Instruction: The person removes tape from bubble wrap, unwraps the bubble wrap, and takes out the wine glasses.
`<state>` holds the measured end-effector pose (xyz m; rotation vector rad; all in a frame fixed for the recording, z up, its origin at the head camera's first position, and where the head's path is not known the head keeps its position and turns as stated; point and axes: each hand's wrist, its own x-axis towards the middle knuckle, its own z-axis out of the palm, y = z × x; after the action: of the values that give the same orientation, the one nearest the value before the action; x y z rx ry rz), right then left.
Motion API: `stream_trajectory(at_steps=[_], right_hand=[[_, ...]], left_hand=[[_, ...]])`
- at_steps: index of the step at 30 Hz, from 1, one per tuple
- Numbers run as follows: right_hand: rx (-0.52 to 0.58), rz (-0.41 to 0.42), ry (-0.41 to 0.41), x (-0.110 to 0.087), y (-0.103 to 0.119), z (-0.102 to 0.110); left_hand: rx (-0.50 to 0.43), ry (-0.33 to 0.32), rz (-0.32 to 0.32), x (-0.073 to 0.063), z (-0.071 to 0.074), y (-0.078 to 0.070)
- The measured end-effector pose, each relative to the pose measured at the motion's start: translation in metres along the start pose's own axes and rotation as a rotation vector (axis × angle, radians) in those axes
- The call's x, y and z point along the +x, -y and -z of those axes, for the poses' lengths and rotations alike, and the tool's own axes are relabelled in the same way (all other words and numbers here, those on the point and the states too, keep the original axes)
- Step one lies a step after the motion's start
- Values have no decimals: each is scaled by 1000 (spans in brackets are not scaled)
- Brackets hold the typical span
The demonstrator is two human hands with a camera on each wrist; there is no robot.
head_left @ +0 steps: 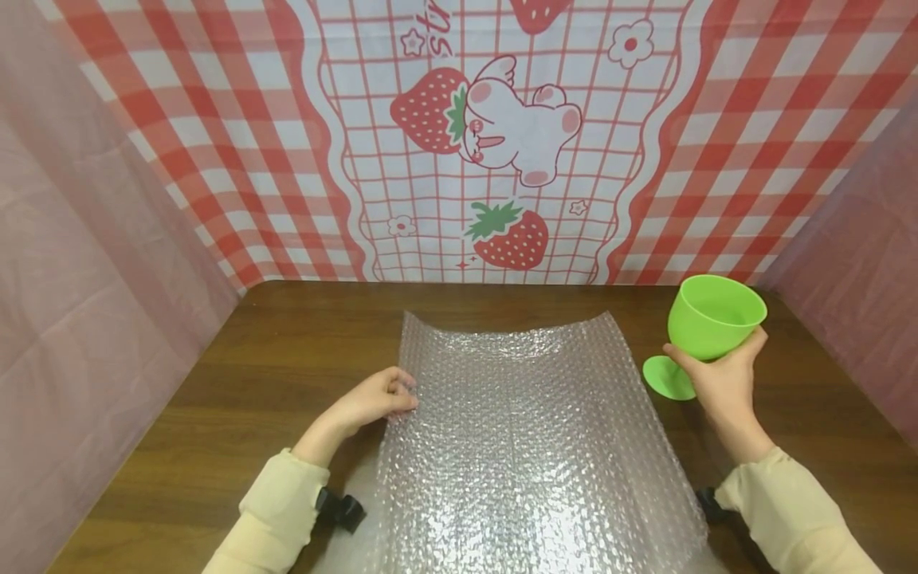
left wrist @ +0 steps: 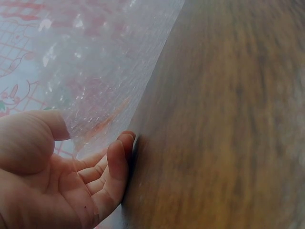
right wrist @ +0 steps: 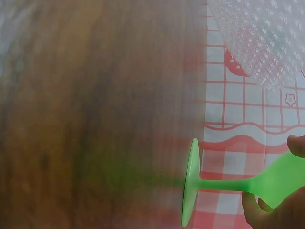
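Note:
A sheet of clear bubble wrap (head_left: 512, 430) lies along the middle of the table, its far corners curling up. At its left edge is my left hand (head_left: 376, 396), touching or very near the wrap. In the left wrist view the fingers of that hand (left wrist: 62, 176) are loosely bent, with the thumb apart from them. My right hand (head_left: 727, 387) grips a bright green plastic goblet (head_left: 710, 319) by the lower bowl, to the right of the wrap. The right wrist view shows the goblet's stem and round foot (right wrist: 191, 183); whether the foot touches the table, I cannot tell.
The brown wooden table (head_left: 237, 399) extends on both sides of the wrap. A red-and-white checked cloth with strawberries (head_left: 502, 143) hangs along the back edge. Pink curtains (head_left: 93, 279) close off the sides. Black wrist mounts (head_left: 340, 510) sit at the sleeves.

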<state>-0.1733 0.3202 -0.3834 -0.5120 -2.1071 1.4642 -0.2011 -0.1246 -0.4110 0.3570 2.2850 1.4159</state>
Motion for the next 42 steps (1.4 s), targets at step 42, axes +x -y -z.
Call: stream_trajectory(at_steps=[42], right_hand=[[16, 522, -182, -30, 76, 13]], left_hand=[[-1, -112, -77, -2, 17, -31]])
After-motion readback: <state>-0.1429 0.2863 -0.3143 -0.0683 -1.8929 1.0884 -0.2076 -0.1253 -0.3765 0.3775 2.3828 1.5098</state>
